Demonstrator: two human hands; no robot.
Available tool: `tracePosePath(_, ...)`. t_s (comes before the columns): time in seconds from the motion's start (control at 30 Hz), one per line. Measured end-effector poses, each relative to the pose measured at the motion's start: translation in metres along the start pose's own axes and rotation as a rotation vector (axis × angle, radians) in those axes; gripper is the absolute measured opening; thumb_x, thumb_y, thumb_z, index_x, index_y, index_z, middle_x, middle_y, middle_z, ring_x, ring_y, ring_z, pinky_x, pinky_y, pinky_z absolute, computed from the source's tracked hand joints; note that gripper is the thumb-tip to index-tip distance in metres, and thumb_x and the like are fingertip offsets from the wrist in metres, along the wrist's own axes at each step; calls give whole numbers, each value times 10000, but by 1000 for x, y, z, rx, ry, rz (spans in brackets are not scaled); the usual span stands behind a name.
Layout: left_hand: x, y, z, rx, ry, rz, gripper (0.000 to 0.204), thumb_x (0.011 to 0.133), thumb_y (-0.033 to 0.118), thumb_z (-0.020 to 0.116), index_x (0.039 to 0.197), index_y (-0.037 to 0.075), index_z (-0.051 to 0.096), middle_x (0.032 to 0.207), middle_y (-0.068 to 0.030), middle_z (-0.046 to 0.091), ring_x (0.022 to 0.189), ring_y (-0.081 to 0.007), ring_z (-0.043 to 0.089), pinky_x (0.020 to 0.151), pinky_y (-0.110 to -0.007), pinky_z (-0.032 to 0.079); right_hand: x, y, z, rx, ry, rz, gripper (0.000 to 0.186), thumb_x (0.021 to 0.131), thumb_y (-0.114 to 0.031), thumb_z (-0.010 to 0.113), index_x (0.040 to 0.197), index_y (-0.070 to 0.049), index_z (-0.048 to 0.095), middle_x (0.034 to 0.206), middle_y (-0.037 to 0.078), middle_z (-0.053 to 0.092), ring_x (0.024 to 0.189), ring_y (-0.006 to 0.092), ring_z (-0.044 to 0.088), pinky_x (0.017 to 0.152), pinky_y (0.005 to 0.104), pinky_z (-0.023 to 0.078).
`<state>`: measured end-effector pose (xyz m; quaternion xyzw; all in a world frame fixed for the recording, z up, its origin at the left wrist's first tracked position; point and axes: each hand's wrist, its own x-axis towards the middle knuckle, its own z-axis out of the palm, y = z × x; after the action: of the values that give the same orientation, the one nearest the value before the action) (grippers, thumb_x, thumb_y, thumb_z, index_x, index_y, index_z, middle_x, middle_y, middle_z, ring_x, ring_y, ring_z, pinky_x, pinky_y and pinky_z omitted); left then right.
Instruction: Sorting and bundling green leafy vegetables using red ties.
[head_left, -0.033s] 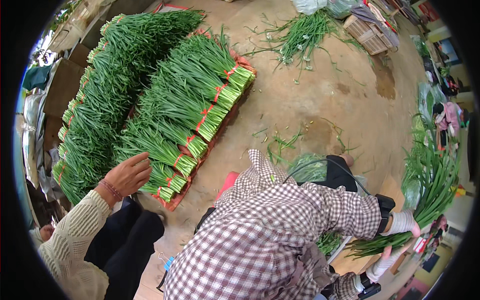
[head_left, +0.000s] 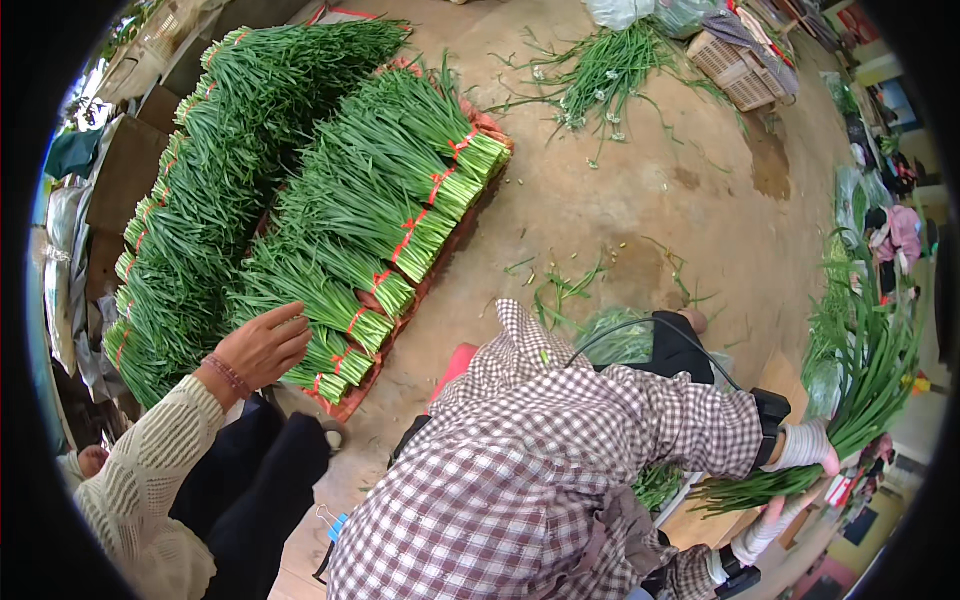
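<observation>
A loose bunch of long green garlic chives (head_left: 868,400) lies across my two hands at the right edge of the view. My left hand (head_left: 808,447), its wrist wrapped in white and strapped with a black device, closes round the bunch. Lower down, my right hand (head_left: 772,520) grips the same bunch from beneath near the stem ends; its fingers are partly covered. My checkered sleeves and body fill the lower middle. At the left, another person's hand (head_left: 265,348) with a bracelet hovers by tied chive bundles (head_left: 368,328), its fingers stretched out.
Rows of chive bundles with red ties lie on a red sheet (head_left: 362,395) at the left. Loose flowering chives (head_left: 608,80) and a woven basket (head_left: 738,70) are on the floor at the back. A plastic bag (head_left: 622,338) lies near my knee, and a pink stool (head_left: 455,372) is beneath me.
The other person's hand has shifted very slightly to the right. Part of a shoe now shows more beside that person's leg. My hands have barely moved.
</observation>
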<state>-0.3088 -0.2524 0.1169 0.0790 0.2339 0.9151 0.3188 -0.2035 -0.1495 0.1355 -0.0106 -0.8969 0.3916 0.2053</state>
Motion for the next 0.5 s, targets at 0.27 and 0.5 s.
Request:
tracePosePath(0.27,-12,8,-4,16,1,-15,348,711,150,629,1018,-3,570,843,-92,611,738,-186,574,694,-333,479,-9,-3,-11,569,353,143,617,900,-328,516,1385,-8,307,1379,142,369,1269,236,353,1070,373,260)
tracePosePath(0.5,-14,5,1,41,-1,-28,376,681,128,642,1018,-18,563,827,-101,608,726,-196,575,680,-332,479,-9,7,-15,-130,624,206,368,936,-147,465,1270,7,476,1269,131,501,1138,211,479,1000,319,353)
